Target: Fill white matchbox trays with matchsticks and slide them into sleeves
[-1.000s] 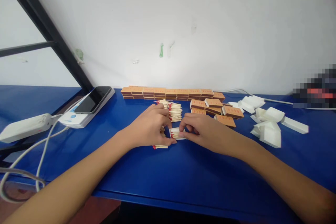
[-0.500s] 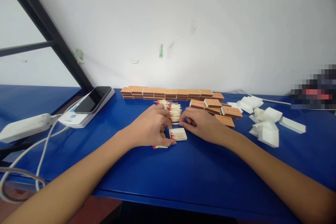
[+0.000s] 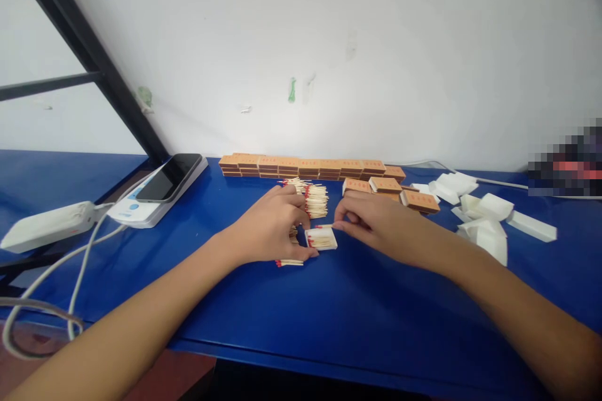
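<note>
Quite a bit gets covered up here: part of a match stack is blocked by the left hand (image 3: 277,225), so how many sticks are tucked under that palm can't be told, and the lower boxes in the loose matchbox pile (image 3: 385,185) are partly hidden by the right hand (image 3: 376,222). The far right edge is taken up by a pixelated patch (image 3: 574,166) that can't be made out, and both forearms are cut off by the frame. The little white tray (image 3: 329,234) is set on the blue tabletop (image 3: 305,307) between the hands, its left end held between left thumb and fingers, with a few red-tipped matches (image 3: 322,242) laid flat inside. A single match (image 3: 324,226) is pinched in the right thumb and fingertips just by the tray's far right corner, head pointed left. Behind that, more pale wooden sticks are bunched in a match heap (image 3: 316,202), and movement that way is hemmed in by a long matchbox row (image 3: 301,167) lined up along the wall (image 3: 376,25). More room is given toward the near table edge, where the glossy surface is left smooth. Off to the right, thin-walled white trays (image 3: 496,208) are piled at odd angles; on the left, a black phone (image 3: 169,178) is propped on a flat white case (image 3: 136,216), beside looped white cable (image 3: 87,250).
</note>
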Demonstrator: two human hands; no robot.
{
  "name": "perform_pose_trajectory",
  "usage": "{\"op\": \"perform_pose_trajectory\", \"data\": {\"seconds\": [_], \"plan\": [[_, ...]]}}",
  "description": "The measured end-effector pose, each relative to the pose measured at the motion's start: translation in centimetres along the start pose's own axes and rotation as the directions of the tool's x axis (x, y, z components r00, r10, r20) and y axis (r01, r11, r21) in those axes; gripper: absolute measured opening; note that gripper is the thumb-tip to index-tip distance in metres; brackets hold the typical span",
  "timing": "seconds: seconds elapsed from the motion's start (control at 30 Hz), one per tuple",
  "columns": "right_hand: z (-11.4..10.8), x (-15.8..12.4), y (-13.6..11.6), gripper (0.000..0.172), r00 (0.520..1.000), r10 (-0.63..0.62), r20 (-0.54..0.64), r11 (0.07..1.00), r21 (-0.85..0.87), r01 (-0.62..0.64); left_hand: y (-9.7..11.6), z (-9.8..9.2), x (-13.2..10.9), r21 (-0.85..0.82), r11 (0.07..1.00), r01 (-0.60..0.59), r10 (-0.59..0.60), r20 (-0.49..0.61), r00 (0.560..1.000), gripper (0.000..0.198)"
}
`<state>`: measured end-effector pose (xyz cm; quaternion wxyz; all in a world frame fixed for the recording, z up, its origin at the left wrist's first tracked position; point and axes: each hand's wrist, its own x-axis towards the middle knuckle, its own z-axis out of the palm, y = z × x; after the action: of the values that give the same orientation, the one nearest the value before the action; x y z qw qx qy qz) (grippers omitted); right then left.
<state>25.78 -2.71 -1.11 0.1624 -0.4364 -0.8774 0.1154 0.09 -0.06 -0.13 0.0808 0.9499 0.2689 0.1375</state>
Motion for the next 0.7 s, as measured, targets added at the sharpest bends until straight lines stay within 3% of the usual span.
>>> {"op": "perform_pose_trajectory", "data": {"seconds": [0.13, 0.37, 0.7], "plan": [[0.8, 0.0, -1.3, 0.011, 0.999, -0.016, 0.049, 0.998, 0.058, 0.014, 0.0, 0.1, 0.1, 0.004, 1.0, 0.0, 0.0, -0.001, 1.0, 0.035], [2.2, 1.7, 0.3, 0.011, 0.989, 0.055, -0.137, 0.993, 0.115, -0.039, 0.2, 0.0, 0.1, -0.026, 1.0, 0.015, -0.014, 0.017, 1.0, 0.035], [2.8, 2.0, 1.1, 0.013, 0.995, 0.081, -0.065, 0.993, 0.092, -0.075, 0.1, 0.0, 0.2, -0.042, 0.999, 0.018, -0.017, 0.017, 1.0, 0.036]]}}
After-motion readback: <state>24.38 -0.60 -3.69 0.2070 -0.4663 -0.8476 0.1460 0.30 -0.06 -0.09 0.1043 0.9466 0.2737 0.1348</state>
